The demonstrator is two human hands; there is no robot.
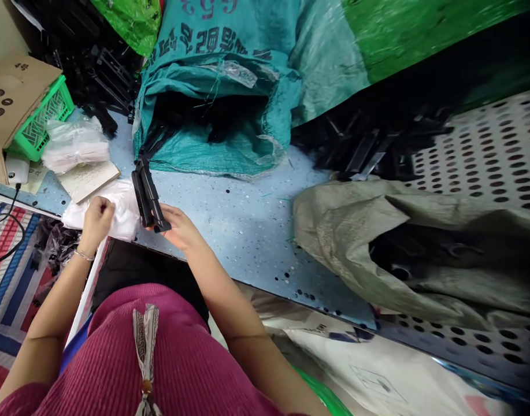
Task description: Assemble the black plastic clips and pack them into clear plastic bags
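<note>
My right hand point(177, 227) grips a black plastic piece point(148, 196) with long parallel bars, held by its lower end above the table's near edge. I cannot tell exactly what kind of part it is. Its far end reaches up to the mouth of the teal woven sack point(186, 159). To the left, my left hand point(99, 219) is curled closed over a stack of thin white plastic bags point(125, 211). Whether its fingers pinch a bag is hidden. More black pieces show dimly inside the teal sack.
A grey sack point(334, 225) with dark parts lies open at right. Black parts point(369, 150) pile up behind it on a perforated surface point(490, 150). At left are a cardboard box point(22, 92), a green basket point(41, 130) and wrapped white bags point(76, 147).
</note>
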